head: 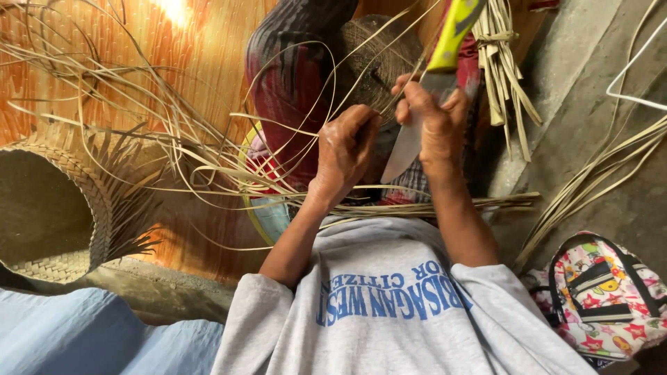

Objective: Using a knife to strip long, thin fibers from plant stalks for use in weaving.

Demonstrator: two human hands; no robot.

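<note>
Nearest the camera, a grey sweatshirt (389, 305) with blue lettering covers the person's chest, sleeves pushed up the forearms; both forearms rise from it toward the work.

Left hand (345, 149): grip closed, fingers curled round a pale reed strip (208, 169) that runs off to the left of the grip into a loose tangle of like strips; the exact pinch point is hidden by the knuckles.

Right hand (434, 125): grip closed about a knife (417, 111); the yellow-green handle stands above the grip, and the grey blade slants down and to the left below it, its tip just beside the left hand.

Between and beyond the two grips, a dark, partly woven basket (379, 55) rests on a red patterned cloth (288, 90); strips loop across both.

Left of the left grip and well apart, a large woven basket (48, 208) lies on its side, unfinished ends fanning from its rim; an orange woven mat (139, 35) lies behind it.

Above the right grip, a tied bundle of strips (500, 55); lower right, near the right elbow, a floral bag (604, 292) on the concrete floor (597, 104).
</note>
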